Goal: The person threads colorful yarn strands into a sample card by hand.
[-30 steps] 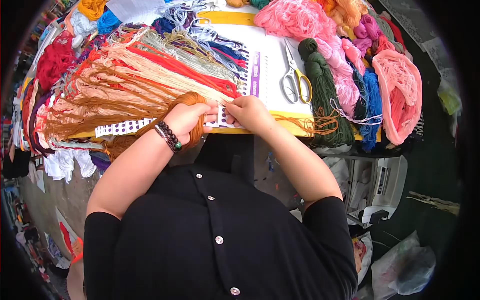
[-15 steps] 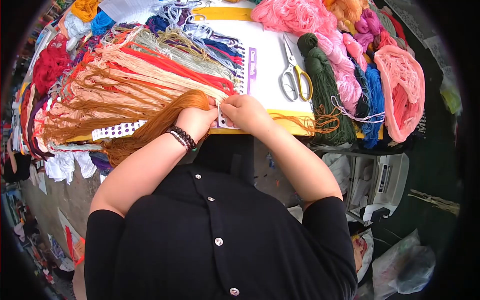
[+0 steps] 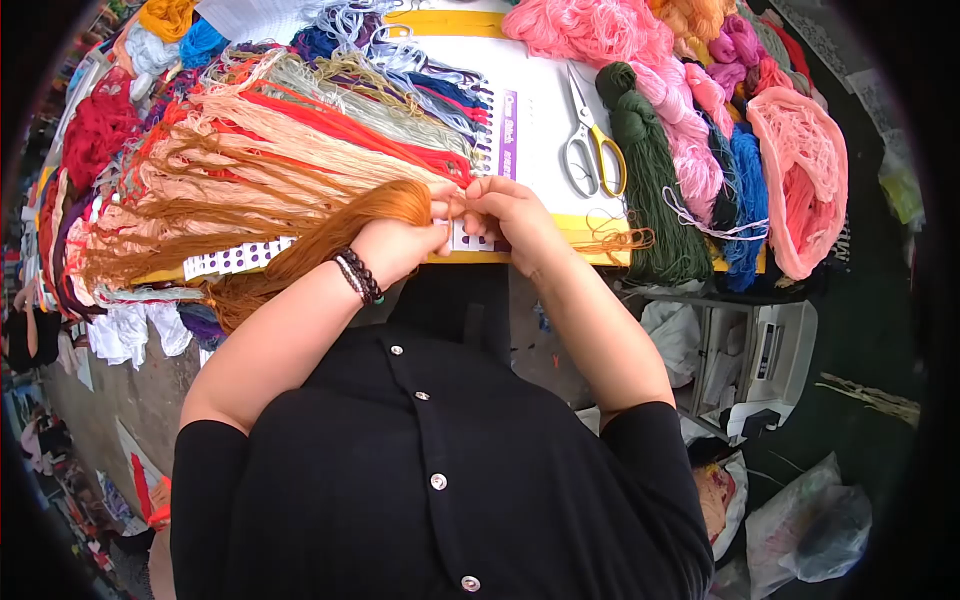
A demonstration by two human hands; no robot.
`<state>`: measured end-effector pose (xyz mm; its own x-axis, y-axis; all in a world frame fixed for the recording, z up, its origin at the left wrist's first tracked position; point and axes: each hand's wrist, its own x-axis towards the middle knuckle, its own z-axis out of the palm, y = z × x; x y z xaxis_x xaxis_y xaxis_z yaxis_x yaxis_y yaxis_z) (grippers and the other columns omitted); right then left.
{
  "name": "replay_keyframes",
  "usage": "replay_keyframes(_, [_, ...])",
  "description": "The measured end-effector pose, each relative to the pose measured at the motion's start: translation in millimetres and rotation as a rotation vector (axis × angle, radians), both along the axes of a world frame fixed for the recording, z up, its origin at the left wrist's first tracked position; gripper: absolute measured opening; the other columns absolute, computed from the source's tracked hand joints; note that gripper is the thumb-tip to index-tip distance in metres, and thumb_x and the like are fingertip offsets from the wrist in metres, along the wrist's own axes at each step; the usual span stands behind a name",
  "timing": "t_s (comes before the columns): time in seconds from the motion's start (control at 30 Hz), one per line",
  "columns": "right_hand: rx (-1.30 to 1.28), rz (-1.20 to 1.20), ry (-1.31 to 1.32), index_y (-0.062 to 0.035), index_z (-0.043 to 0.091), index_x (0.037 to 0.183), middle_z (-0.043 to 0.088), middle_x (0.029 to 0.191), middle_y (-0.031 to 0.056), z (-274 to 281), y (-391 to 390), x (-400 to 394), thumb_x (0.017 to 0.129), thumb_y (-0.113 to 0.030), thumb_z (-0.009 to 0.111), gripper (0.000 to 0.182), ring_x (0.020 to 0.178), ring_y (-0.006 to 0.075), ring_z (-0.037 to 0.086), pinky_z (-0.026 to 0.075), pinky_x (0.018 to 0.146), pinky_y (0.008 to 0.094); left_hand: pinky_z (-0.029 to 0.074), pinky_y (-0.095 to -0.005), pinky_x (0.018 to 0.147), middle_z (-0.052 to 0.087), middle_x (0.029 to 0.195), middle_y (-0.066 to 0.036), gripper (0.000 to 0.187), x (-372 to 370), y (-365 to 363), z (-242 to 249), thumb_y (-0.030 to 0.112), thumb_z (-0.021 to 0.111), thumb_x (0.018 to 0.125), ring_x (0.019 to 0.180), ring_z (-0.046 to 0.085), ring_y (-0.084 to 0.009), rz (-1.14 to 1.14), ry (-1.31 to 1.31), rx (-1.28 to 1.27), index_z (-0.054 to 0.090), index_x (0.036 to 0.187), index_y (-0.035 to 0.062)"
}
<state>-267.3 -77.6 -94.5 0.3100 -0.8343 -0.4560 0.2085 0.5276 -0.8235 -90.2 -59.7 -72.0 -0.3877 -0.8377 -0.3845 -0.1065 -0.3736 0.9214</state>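
A thick skein of brown embroidery thread [image 3: 350, 222] loops over my left hand [image 3: 400, 240], whose fingers are closed around it. Close beside it, my right hand [image 3: 508, 220] is pinched at the fingertips on thin thread, mostly hidden by the fingers. Both hands' fingertips nearly meet above the white punched card [image 3: 470, 238] at the table's front edge. Brown, peach and red threads [image 3: 270, 150] fan out leftward from the card. A loose tail of brown thread [image 3: 615, 240] lies right of my right forearm.
Scissors [image 3: 592, 150] with white and yellow handles lie on the white sheet. To their right are a dark green skein [image 3: 645, 170], pink yarn [image 3: 690, 150], a blue skein [image 3: 745, 200] and a coral bundle [image 3: 800, 180]. A white machine casing [image 3: 770, 370] stands below the table at right.
My right hand has lifted off the card and shifted slightly right, uncovering more of it. My left hand keeps the brown skein, turned a little. The brown tail at right has drawn in shorter.
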Motion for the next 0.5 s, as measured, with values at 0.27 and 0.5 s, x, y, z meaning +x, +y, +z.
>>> replay_keyframes(0.27, [-0.228, 0.194, 0.374, -0.0067, 0.051, 0.090, 0.059, 0.072, 0.0017, -10, 0, 12, 0.084, -0.010, 0.053, 0.007, 0.064, 0.0061, 0.051, 0.039, 0.054, 0.0198, 0.047, -0.0203, 0.060, 0.058, 0.074, -0.001, 0.024, 81, -19, 30, 0.011, 0.054, 0.088, 0.069, 0.058, -0.0099, 0.462, 0.286, 0.042, 0.058, 0.110, 0.0032])
replay_keyframes(0.5, [-0.245, 0.229, 0.557, -0.0049, 0.051, 0.090, 0.061, 0.075, 0.0026, -8, -1, 15, 0.084, -0.010, 0.053, 0.008, 0.066, 0.0081, 0.053, 0.044, 0.062, 0.0223, 0.050, -0.0296, 0.079, 0.057, 0.111, -0.012, 0.037, 193, -40, 90, 0.014, 0.051, 0.092, 0.092, 0.060, -0.0177, 0.810, 0.540, -0.280, 0.044, 0.125, -0.0015])
